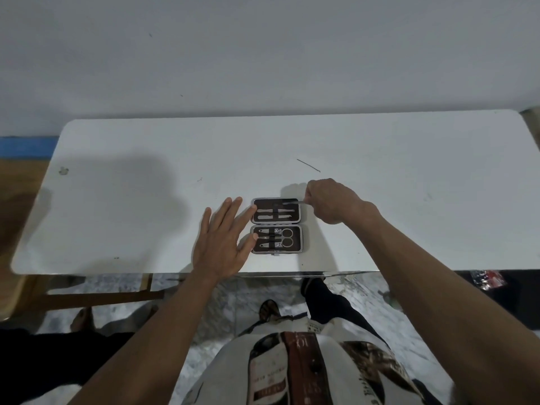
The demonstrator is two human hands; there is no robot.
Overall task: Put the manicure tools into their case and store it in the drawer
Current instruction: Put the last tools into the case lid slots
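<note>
Manicure case (pixel 277 225) is lying open flat near the front edge of the white surface (pixel 409 185), just ahead of me in the head view, its two halves stacked one beyond the other and its long sides running from 9 o'clock to 3 o'clock. I am seeing the near half already filled with two clippers and the small scissors (pixel 287 237) under their strap, and two slim tools are sitting in the far half.

My right hand (pixel 333 201) is sitting at the case's 2 o'clock corner, fingers curled and pinching a thin metal tool (pixel 292 202) whose shaft is pointing toward 9 o'clock across the top row of the far half. That shaft is lying nearly parallel to the empty slot, so I am judging that the coming move is a short slide toward 9 o'clock under the centre strap, and the right hand is the one placed for it.

My left hand (pixel 225 238) is spreading wide and flat at the case's 9 o'clock side, fingertips (pixel 253 210) touching the left rim, apparently steadying it.

One more thin rod (pixel 308 165) is lying loose on the surface toward 1 o'clock, apart from the case. I am seeing no drawer.
</note>
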